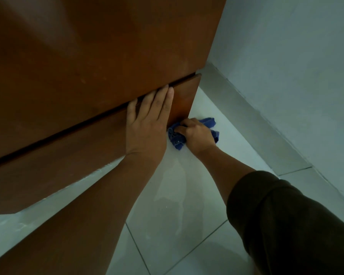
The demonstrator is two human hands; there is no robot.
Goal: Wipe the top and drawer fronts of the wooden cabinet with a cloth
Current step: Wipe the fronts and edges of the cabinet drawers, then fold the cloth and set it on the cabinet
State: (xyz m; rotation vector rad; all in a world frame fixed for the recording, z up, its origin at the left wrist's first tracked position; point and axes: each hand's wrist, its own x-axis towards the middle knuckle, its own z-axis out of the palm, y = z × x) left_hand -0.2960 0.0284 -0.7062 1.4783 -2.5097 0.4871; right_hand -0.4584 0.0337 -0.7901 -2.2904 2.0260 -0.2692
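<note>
The brown wooden cabinet (83, 62) fills the upper left of the head view, seen from above. A dark gap separates its top from the drawer front (58, 163) below. My left hand (147, 120) lies flat on the drawer front near its right end, fingers together, fingertips at the gap. My right hand (197, 133) is closed on a crumpled blue cloth (176, 138) and presses it against the lower right corner of the drawer front. Part of the cloth sticks out behind the hand.
A white tiled floor (177, 215) with a pale wet streak spreads below the cabinet. A light grey wall (296, 66) with a skirting board (246, 116) runs close along the right. My dark sleeve (286, 225) covers the right forearm.
</note>
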